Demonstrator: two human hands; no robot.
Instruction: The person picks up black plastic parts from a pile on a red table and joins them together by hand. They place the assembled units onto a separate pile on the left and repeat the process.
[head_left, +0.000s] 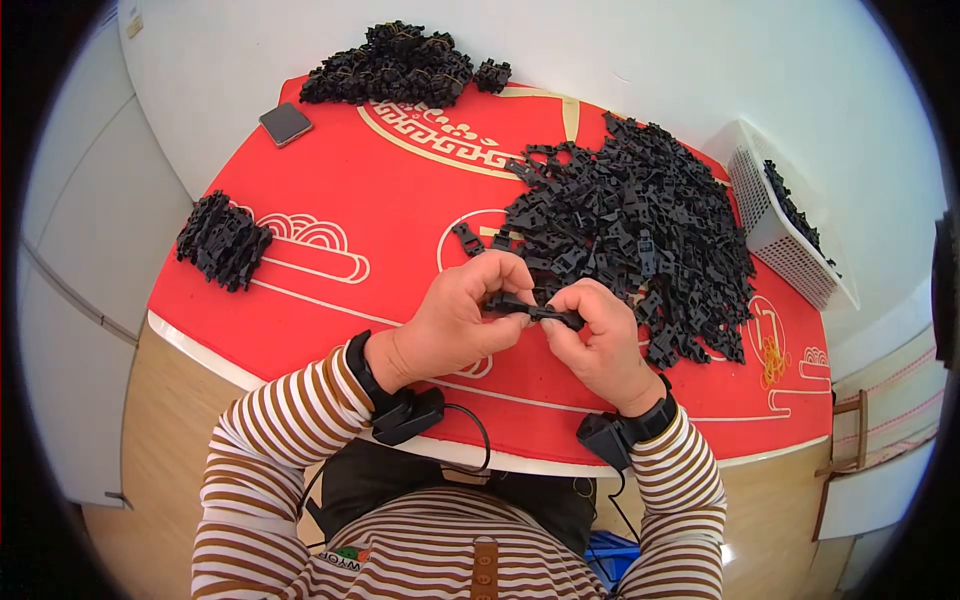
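Note:
Both hands meet over the red tablecloth, close to the near side of a large heap of black plastic buckles [640,200]. My left hand [465,312] pinches one end of a small black buckle piece [535,311]. My right hand [598,338] grips its other end between thumb and fingers. Fingertips cover part of the piece, so whether it is one part or two joined is unclear. A loose black buckle [467,238] lies just beyond my left hand.
Bundled black buckles [400,68] lie at the back left, and a stacked group [223,242] at the left. A dark square object [286,124] is near the back-left edge. A white basket [785,235] holding black parts stands right, with yellow rubber bands [773,362] nearer me.

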